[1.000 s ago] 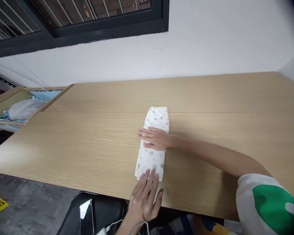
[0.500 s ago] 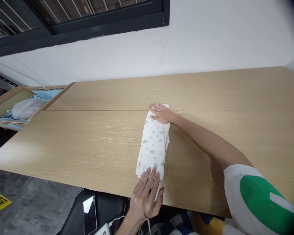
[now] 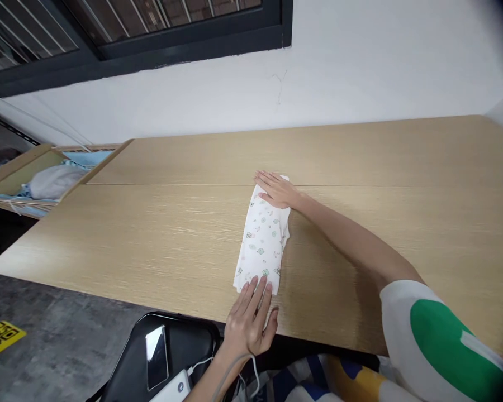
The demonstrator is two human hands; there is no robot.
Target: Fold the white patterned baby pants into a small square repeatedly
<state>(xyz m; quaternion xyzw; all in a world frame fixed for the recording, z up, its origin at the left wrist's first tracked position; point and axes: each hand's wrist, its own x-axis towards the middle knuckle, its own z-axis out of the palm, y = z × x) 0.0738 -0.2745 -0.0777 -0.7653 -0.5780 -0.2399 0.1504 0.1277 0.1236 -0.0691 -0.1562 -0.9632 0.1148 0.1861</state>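
Observation:
A white cloth with a small printed pattern (image 3: 260,237) lies folded into a long strip on the wooden table (image 3: 163,234). Its folded layers show along the right side. My right hand (image 3: 276,188) rests flat on the cloth's far end, fingers stretched out to the left. At the near end, the fingertips of my left hand (image 3: 251,318) touch the cloth's edge, the fingers extended and the thumb apart. A pale cable passes over my left wrist.
A black chair (image 3: 193,335) by the table's near edge holds a phone (image 3: 156,357) and a white power bank (image 3: 174,389) with a cable. An open wooden box (image 3: 17,164) with cloth inside stands at the left. Behind the table are a white wall (image 3: 352,67) and a dark-framed window (image 3: 193,36).
Both hands stay in nearly the same place on the cloth. The view has shifted slightly, so more of the chair shows.

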